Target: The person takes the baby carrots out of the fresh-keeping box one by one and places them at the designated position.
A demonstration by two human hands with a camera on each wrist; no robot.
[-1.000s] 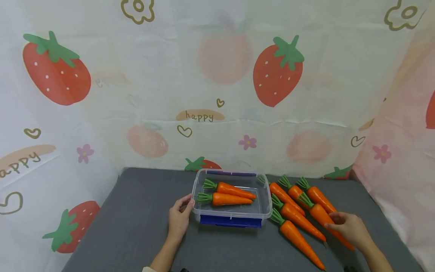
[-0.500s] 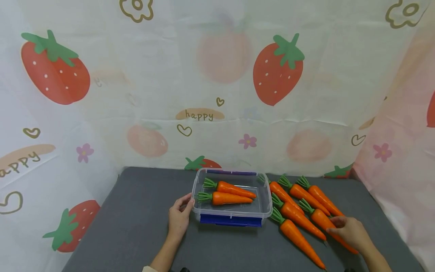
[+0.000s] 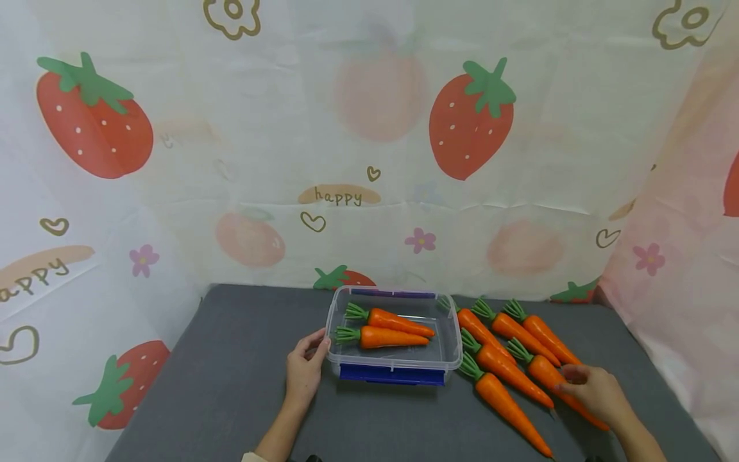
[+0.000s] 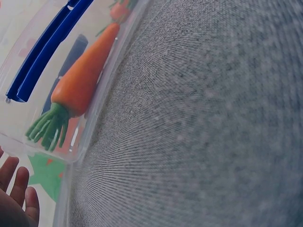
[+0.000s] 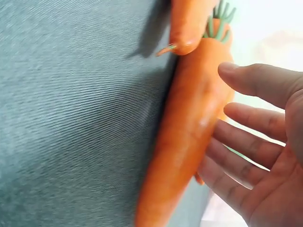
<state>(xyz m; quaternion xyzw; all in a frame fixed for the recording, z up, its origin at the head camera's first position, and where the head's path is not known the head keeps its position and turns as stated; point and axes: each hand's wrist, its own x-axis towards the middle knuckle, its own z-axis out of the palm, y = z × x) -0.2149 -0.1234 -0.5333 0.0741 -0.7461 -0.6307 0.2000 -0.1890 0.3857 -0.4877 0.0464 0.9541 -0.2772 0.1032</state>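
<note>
A clear plastic food container [image 3: 398, 364] with blue latches sits mid-table without a lid. Two orange carrots [image 3: 395, 337] with green stems lie inside it. My left hand [image 3: 304, 369] rests at the container's left side, thumb by the near corner; the left wrist view shows its loosely spread fingers [image 4: 19, 187] beside the wall. At the right, my right hand [image 3: 594, 391] is beside a carrot [image 3: 547, 374] lying on the cloth. Its fingers [image 5: 236, 142] are extended along that carrot's side, and the thumb is held away from them.
Several more carrots [image 3: 508, 404] lie slanted between the container and my right hand, stems toward the back. A grey cloth [image 3: 231, 378] covers the table. Strawberry-printed curtains [image 3: 265, 160] hang behind and at both sides.
The carrot by my right hand has shifted nearer and away from the carrot behind it, and the hand has moved slightly with it. My left hand and the container have stayed put.
</note>
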